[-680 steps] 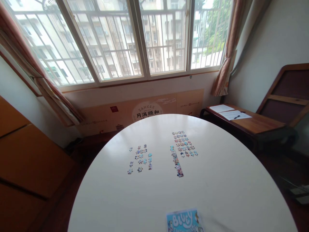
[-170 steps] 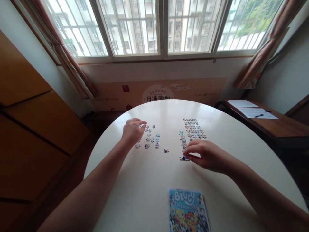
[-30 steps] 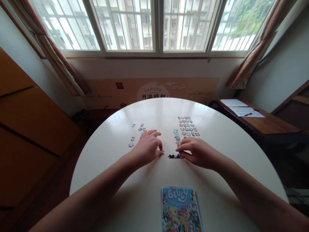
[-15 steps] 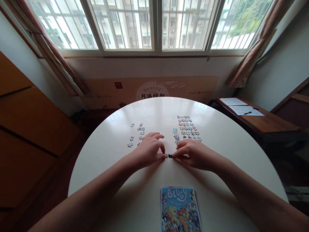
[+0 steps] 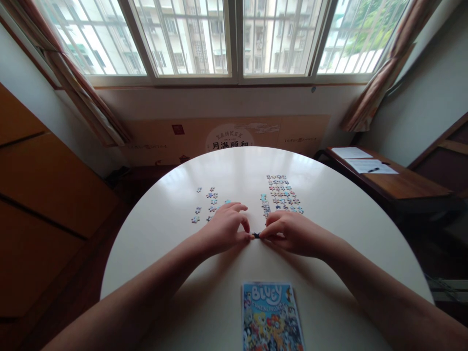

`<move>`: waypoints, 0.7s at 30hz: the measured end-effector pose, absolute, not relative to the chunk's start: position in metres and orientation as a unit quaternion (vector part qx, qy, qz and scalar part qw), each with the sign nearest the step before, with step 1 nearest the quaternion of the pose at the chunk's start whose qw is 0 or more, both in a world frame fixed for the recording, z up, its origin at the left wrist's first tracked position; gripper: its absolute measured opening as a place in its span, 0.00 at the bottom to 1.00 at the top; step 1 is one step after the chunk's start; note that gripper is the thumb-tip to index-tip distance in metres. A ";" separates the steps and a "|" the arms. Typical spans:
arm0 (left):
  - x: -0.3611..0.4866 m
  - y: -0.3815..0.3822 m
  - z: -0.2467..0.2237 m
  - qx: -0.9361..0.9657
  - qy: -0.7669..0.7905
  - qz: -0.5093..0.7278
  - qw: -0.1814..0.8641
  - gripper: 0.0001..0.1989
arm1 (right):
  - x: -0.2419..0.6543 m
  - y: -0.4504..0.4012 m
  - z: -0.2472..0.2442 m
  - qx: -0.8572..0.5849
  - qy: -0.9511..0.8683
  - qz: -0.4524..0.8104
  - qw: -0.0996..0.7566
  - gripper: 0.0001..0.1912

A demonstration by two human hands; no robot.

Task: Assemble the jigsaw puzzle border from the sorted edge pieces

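Observation:
Near the middle of the round white table (image 5: 153,248), a small dark jigsaw puzzle piece (image 5: 256,235) sits between my two hands. My right hand (image 5: 290,231) pinches it from the right with thumb and forefinger. From the left, my left hand (image 5: 228,225) has thumb and forefinger closed on a small puzzle piece, mostly hidden by the fingertips, that meets the dark one. Its other fingers stretch outward. Beyond my right hand lie rows of puzzle pieces (image 5: 281,189) and a narrow joined strip (image 5: 264,202). Loose puzzle pieces (image 5: 212,195) lie past my left hand, some partly covered by it.
A Bluey picture sheet (image 5: 272,317) lies at the table's near side, between my forearms. To the right stands a brown wooden side table (image 5: 413,183) with papers (image 5: 371,166) and a pen on it. Windows and a printed box panel are behind the table.
The gap between the two puzzle pieces at my fingertips looks smaller, as my right hand has edged left. The whole view has shifted slightly.

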State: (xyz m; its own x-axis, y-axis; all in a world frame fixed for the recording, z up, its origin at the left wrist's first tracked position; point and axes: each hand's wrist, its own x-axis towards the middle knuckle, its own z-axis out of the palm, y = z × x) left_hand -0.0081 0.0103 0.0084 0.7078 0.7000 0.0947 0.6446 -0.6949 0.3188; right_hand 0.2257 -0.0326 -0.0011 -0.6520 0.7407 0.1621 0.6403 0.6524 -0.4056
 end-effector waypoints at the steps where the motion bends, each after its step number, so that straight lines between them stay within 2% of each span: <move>1: -0.008 0.010 0.009 0.914 0.370 0.103 0.132 0.04 | 0.226 -0.033 -0.001 -0.385 -0.895 0.159 0.159 0.09; 21: -0.004 0.002 0.016 0.909 0.397 0.090 0.088 0.02 | 0.225 -0.033 0.000 -0.378 -0.897 0.163 0.163 0.10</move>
State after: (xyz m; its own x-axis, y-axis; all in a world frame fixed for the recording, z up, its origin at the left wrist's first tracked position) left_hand -0.0043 0.0023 0.0160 0.6690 0.7374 0.0930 0.7059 -0.6695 0.2310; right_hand 0.2254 -0.0333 -0.0003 -0.6614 0.7310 0.1681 0.6249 0.6609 -0.4155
